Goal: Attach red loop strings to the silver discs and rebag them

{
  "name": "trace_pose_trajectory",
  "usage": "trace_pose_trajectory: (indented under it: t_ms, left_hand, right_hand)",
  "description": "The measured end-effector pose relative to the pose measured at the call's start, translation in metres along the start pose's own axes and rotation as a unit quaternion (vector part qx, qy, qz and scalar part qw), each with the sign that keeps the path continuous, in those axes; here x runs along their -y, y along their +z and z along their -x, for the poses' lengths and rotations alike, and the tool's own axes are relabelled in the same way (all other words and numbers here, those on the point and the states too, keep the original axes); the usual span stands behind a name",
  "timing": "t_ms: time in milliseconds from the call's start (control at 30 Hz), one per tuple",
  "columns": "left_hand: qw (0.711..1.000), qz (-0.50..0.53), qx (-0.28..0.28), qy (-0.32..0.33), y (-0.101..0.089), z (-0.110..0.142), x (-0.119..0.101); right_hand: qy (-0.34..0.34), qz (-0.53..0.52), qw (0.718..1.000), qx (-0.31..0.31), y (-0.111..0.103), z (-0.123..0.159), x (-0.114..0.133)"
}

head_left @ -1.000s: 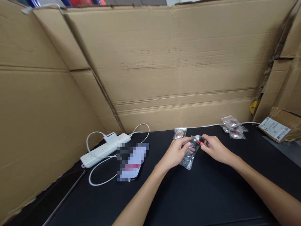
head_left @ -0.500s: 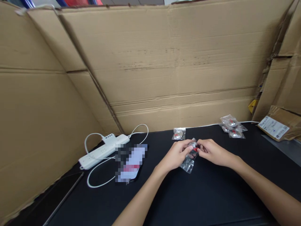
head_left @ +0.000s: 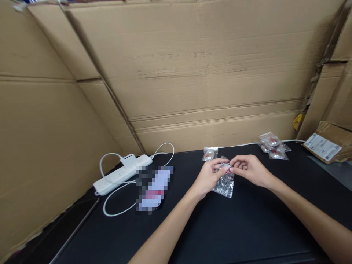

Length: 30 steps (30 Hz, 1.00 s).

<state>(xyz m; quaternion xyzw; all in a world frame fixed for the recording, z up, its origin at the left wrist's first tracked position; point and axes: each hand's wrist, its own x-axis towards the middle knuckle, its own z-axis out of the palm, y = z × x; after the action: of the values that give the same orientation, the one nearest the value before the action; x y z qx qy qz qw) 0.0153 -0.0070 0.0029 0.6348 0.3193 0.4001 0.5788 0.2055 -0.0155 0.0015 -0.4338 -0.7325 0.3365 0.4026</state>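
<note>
Over the black table (head_left: 236, 227), my left hand (head_left: 207, 176) and my right hand (head_left: 247, 169) meet at a small clear plastic bag (head_left: 226, 183). Both hands pinch its top edge, where a round silvery part with a red spot (head_left: 226, 168) shows between the fingertips. The crinkled bag hangs below my fingers, just above the table. One filled bag of the same kind (head_left: 210, 154) lies right behind my left hand.
A pile of filled bags (head_left: 272, 147) lies at the back right by a white cable. A white power strip (head_left: 122, 173) with looped cord and a blurred phone-like thing (head_left: 154, 189) sit at left. Cardboard walls (head_left: 192, 73) enclose the table; a labelled carton (head_left: 327, 145) is far right.
The bag has swung from slanting down-left to hanging straighter under my fingers. Both hands have risen a little and my fingertips have closed in on the round part at the bag's mouth.
</note>
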Motion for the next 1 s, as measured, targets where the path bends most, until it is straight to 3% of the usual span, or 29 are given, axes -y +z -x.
trace_pose_trajectory:
  t_ms: [133,233,333,500,700,900,1000]
  left_hand:
    - [0.999,0.028,-0.008,0.014,0.005,-0.001,0.006]
    - [0.999,0.039,-0.011,0.026,0.007,-0.002,0.012]
    - [0.997,0.062,-0.042,0.029,0.008,-0.003,0.014]
    - [0.991,0.084,-0.09,0.047,0.008,-0.003,0.013]
    - [0.993,0.095,-0.048,0.056,0.014,0.0,0.009]
    - [0.998,0.062,0.001,0.006,0.007,0.001,0.003]
    - [0.999,0.038,0.025,0.015,0.004,0.002,0.002]
  right_hand:
    - [-0.021,0.013,0.999,-0.022,0.001,-0.001,-0.006]
    - [-0.035,0.028,0.999,0.007,0.0,0.001,-0.005]
    - [-0.046,0.008,0.998,0.04,-0.002,0.002,0.003]
    - [-0.028,0.005,0.999,0.028,-0.001,0.002,0.008]
    - [-0.077,0.094,0.992,0.034,0.001,0.004,0.002]
    - [-0.08,0.035,0.996,-0.024,-0.001,0.002,0.006]
    - [-0.075,-0.015,0.996,-0.056,-0.001,0.001,0.008]
